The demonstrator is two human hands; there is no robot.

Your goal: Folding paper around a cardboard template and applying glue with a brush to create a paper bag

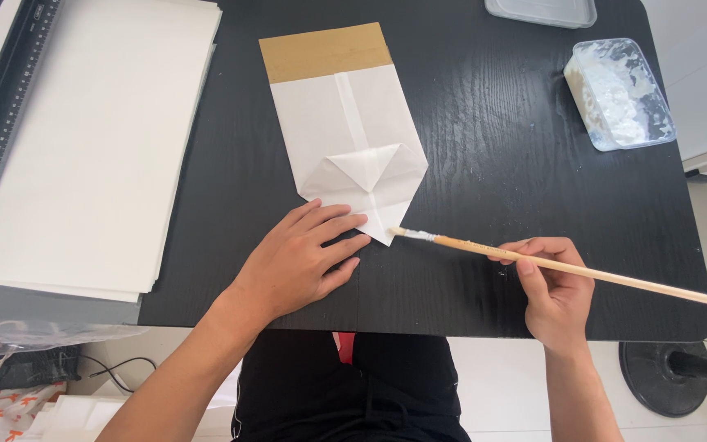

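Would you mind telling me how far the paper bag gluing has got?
Done: the white paper bag lies flat with its bottom folded into a diamond. In hand: the left hand presses the bag's near end on the black table while the right hand touches the brush tip to the flap corner. Left: the flaps look unsealed; paste remains in the tub.

A small craft workspace: a black wood-grain surface (pixel 484 147) carries a stack of white paper sheets (pixel 83 147) and ruler (pixel 6 98) left of it, a paste tub (pixel 619 94) at right.

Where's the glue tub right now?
In the head view, the clear tub of white paste sits at the black table's far right corner, beyond the right hand holding the brush.
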